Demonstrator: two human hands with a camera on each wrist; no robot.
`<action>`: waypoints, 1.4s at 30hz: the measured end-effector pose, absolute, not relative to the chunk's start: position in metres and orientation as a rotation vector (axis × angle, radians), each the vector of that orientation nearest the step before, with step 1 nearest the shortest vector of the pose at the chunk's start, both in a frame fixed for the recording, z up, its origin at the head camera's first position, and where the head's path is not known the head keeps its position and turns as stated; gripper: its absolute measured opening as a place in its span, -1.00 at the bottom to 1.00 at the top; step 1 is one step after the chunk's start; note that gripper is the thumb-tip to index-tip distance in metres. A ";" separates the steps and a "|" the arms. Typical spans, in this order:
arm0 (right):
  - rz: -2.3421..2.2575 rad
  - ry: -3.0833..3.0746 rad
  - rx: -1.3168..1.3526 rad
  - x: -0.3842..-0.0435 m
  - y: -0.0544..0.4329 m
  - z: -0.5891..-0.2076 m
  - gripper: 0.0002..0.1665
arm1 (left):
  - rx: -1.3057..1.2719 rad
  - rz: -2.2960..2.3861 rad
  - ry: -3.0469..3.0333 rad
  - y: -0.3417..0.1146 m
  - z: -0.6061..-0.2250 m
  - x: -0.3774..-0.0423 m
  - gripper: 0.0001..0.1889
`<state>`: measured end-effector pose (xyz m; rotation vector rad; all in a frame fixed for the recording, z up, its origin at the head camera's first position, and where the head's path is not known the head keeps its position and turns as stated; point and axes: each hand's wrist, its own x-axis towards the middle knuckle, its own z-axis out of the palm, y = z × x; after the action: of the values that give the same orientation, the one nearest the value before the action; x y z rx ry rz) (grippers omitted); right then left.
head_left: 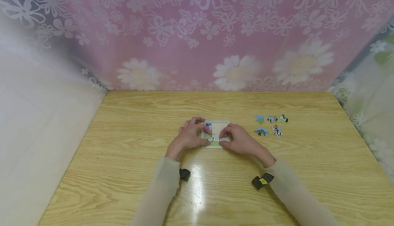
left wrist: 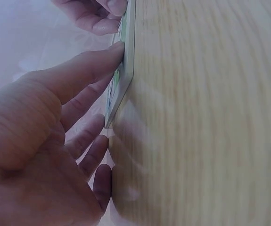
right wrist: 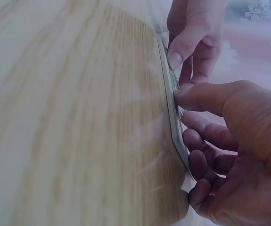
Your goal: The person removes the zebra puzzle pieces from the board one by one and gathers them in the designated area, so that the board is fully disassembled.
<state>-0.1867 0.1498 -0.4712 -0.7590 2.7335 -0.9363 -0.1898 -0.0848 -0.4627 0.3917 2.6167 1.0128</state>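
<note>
A small jigsaw board (head_left: 225,122) with a pale raised rim lies on the table, its left and lower parts filled with zebra-and-grass pieces. My left hand (head_left: 190,134) rests over its left side, thumb and forefinger touching the laid pieces. In the left wrist view, the other fingers of the left hand (left wrist: 45,113) reach past the board's edge to the tabletop. At the lower right, thumb and bent forefinger of my right hand (head_left: 241,140) pinch a green-and-white puzzle piece (head_left: 217,143), partly hidden. The right wrist view shows the right hand (right wrist: 239,136) with its other fingers curled.
Several loose pieces lie right of the board, among them a blue-and-green piece (head_left: 260,119), a black-and-white piece (head_left: 277,131) and a dark green one (head_left: 262,132). The wooden table (head_left: 129,123) ends at a pink floral curtain (head_left: 184,48) behind.
</note>
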 end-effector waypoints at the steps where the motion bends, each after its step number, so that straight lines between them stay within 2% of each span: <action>1: -0.936 2.733 -0.756 -0.187 0.149 -0.471 -0.82 | 0.391 1.013 2.618 -0.085 -0.463 -0.190 -0.77; 42: -1.291 2.547 -0.595 -0.184 0.173 -0.466 -0.90 | 0.524 0.984 2.547 -0.097 -0.462 -0.192 -0.72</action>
<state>-0.1840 0.1732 -0.4662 -0.5948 2.5468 -1.2914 -0.1921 -0.0968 -0.4617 0.5242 2.5469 0.9838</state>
